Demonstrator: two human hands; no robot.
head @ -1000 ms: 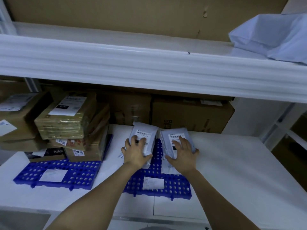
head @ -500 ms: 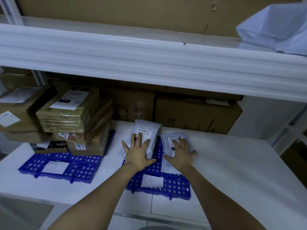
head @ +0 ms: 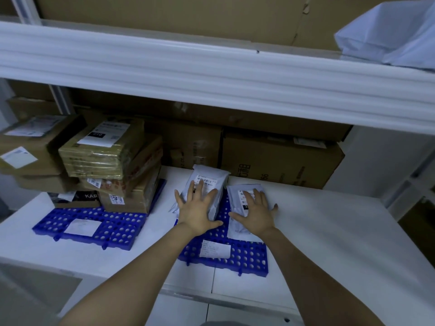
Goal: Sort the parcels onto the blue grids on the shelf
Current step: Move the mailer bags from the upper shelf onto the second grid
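Note:
Two white plastic-bag parcels lie side by side on the middle blue grid (head: 244,257). My left hand (head: 197,211) rests flat, fingers spread, on the left parcel (head: 210,178), which overhangs the grid's far left edge. Over the right parcel (head: 242,231) my right hand (head: 255,214) presses flat in the same way, covering most of its label. Neither hand grips anything. A second blue grid (head: 113,225) at the left carries a stack of taped cardboard parcels (head: 101,151) at its back.
Large cardboard boxes (head: 280,161) line the back of the white shelf (head: 341,231). More boxes (head: 26,147) stand at the far left. The upper shelf's edge (head: 211,74) hangs overhead, with a white bag (head: 390,34) on it. Each grid bears a white paper label.
The view has shifted slightly. Both hands have spread their fingers and stay pressed on the two parcels, which have slid a little further back on the grid.

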